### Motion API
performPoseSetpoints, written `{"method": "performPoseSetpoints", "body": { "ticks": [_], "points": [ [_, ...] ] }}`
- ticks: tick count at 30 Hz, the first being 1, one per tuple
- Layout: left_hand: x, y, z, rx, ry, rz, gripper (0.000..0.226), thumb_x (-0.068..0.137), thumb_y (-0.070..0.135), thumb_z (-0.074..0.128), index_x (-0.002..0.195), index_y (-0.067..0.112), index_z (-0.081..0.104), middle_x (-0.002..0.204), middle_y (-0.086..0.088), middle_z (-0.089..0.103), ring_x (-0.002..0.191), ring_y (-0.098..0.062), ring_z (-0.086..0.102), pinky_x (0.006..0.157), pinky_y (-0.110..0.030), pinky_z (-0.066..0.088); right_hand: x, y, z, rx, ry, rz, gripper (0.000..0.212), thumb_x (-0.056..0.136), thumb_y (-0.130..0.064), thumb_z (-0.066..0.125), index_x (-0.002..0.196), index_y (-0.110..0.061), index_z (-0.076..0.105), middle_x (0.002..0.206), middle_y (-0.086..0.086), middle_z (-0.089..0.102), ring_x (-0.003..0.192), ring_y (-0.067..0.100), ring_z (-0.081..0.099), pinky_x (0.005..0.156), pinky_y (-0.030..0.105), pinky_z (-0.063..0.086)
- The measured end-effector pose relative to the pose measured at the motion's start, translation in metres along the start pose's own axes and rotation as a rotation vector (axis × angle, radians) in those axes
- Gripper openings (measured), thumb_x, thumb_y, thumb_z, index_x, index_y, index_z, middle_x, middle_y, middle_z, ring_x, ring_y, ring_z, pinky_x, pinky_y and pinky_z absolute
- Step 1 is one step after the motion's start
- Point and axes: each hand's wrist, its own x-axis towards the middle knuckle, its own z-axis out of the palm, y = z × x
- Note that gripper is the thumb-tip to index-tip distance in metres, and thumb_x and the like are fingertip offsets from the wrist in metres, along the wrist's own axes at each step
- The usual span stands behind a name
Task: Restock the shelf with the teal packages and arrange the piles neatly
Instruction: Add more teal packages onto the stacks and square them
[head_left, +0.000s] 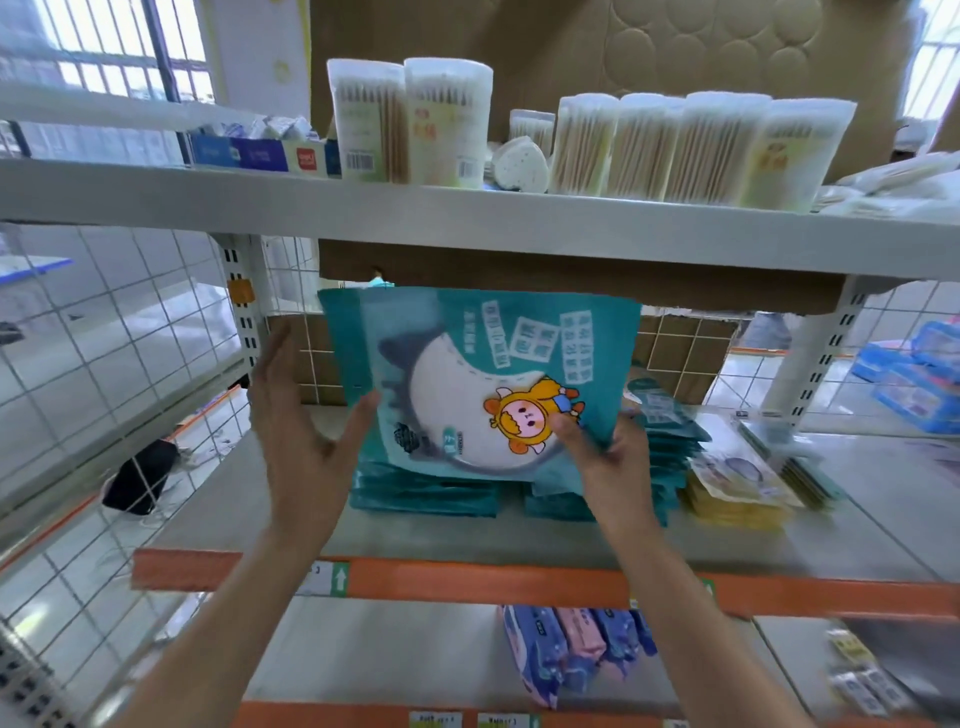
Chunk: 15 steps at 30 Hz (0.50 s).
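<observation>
Plainly the weak spot sits at the left of the frame: the left hand (296, 431) is open, fingers straight and spread. Only its thumb seems to touch the left edge of the flat teal plastic package printed with a white moon and a yellow cartoon figure (467, 364), so it steadies without holding. Should the thumb come away, the floppy pack would likely swing or sag from its one held corner. Below the pack, at lower centre, the low pile of teal packages (426, 491) lies on the grey shelf board with an orange front strip (234, 493); a pack dropped askew there would overhang and spoil the stack. Right of centre, the right hand (608, 457) pinches the pack's lower right corner, thumb on the printed face. That is a small grip for a wide sheet, and it could slip. Further right, the taller teal pile (665, 452) looks fanned and uneven, though blur hides the detail. A nudge from the wrist might push it into the stack of yellow flat packs (737, 493) just beside it

The held pack stands tilted, nearly upright, in the middle of the frame between the two hands. It is above the low pile and apart from it, its top edge close under the brown cardboard sheet (571, 286) beneath the pale grey upper shelf (467, 218)
</observation>
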Motion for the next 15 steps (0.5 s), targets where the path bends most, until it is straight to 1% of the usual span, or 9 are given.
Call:
{"method": "performPoseSetpoints", "body": {
  "ticks": [1,3,4,5,7,8,11,13,15],
  "points": [
    [-0.011,-0.006,0.001,-0.051,-0.02,-0.135,0.074,0.08,0.045,0.062,0.14,0.014,0.031,0.142,-0.008,0.035,0.134,-0.02,0.031,0.111,-0.04,0.028,-0.003,0.005,-0.001,0.06,0.027,0.036,0.016,0.084,-0.004,0.063,0.096,-0.015,0.064,0.081,-0.016,0.072,0.083,0.003,0.068,0.072,0.018,0.053],
    [-0.027,-0.005,0.003,-0.219,-0.114,-0.508,0.074,0.078,0.041,0.07,0.138,0.017,0.033,0.136,-0.002,0.04,0.129,-0.019,0.038,0.101,-0.03,0.039,-0.009,0.015,0.001,0.181,0.09,0.124,0.015,0.082,-0.004,0.065,0.092,-0.014,0.066,0.081,-0.011,0.073,0.082,0.008,0.069,0.073,0.025,0.054],
    [-0.033,0.0,0.007,-0.345,-0.2,-0.661,0.068,0.079,0.035,0.071,0.134,0.015,0.038,0.131,-0.001,0.045,0.123,-0.018,0.045,0.092,-0.022,0.045,-0.012,0.019,0.002,0.246,0.121,0.169,0.013,0.077,-0.01,0.071,0.089,-0.014,0.068,0.082,-0.006,0.074,0.081,0.013,0.069,0.074,0.03,0.055],
    [-0.039,0.006,0.011,-0.478,-0.285,-0.767,0.062,0.077,0.034,0.071,0.129,0.014,0.044,0.125,-0.001,0.052,0.115,-0.015,0.051,0.086,-0.018,0.049,-0.014,0.023,0.004,0.321,0.144,0.214,0.021,0.067,-0.021,0.079,0.085,-0.015,0.069,0.082,-0.003,0.074,0.079,0.016,0.069,0.072,0.031,0.055],
    [-0.048,0.012,0.02,-0.637,-0.391,-0.821,0.076,0.055,0.052,0.082,0.116,0.015,0.056,0.108,0.006,0.066,0.097,-0.004,0.06,0.079,-0.015,0.051,-0.018,0.026,0.01,0.444,0.155,0.324,0.054,0.039,-0.044,0.09,0.082,-0.016,0.071,0.083,0.0,0.074,0.077,0.016,0.069,0.068,0.028,0.057],
    [-0.051,0.014,0.026,-0.686,-0.403,-0.815,0.076,0.046,0.052,0.085,0.109,0.017,0.061,0.1,0.01,0.069,0.093,-0.004,0.062,0.076,-0.014,0.051,-0.021,0.025,0.014,0.468,0.144,0.373,0.065,0.031,-0.049,0.09,0.084,-0.017,0.071,0.086,0.001,0.073,0.079,0.016,0.069,0.069,0.028,0.057],
    [-0.054,0.023,0.037,-0.804,-0.302,-0.841,0.03,0.07,0.013,0.077,0.096,0.018,0.064,0.096,0.006,0.071,0.095,-0.017,0.063,0.078,-0.026,0.053,-0.028,0.025,0.025,0.51,0.121,0.473,0.063,0.048,-0.034,0.084,0.102,-0.008,0.066,0.101,0.009,0.07,0.095,0.027,0.066,0.08,0.037,0.055],
    [-0.051,0.029,0.041,-0.826,-0.24,-0.842,0.021,0.079,0.002,0.063,0.094,0.017,0.062,0.092,0.005,0.072,0.089,-0.016,0.066,0.076,-0.028,0.055,-0.03,0.026,0.028,0.531,0.136,0.483,0.062,0.05,-0.031,0.081,0.104,-0.006,0.064,0.102,0.01,0.07,0.099,0.028,0.064,0.08,0.037,0.055],
    [-0.047,0.033,0.04,-0.795,-0.231,-0.789,0.023,0.082,-0.002,0.059,0.095,0.017,0.06,0.089,0.006,0.072,0.084,-0.014,0.068,0.071,-0.027,0.056,-0.03,0.028,0.026,0.512,0.128,0.421,0.073,0.035,-0.045,0.09,0.096,-0.011,0.067,0.095,0.005,0.072,0.091,0.02,0.067,0.077,0.032,0.056]
  ]
}}
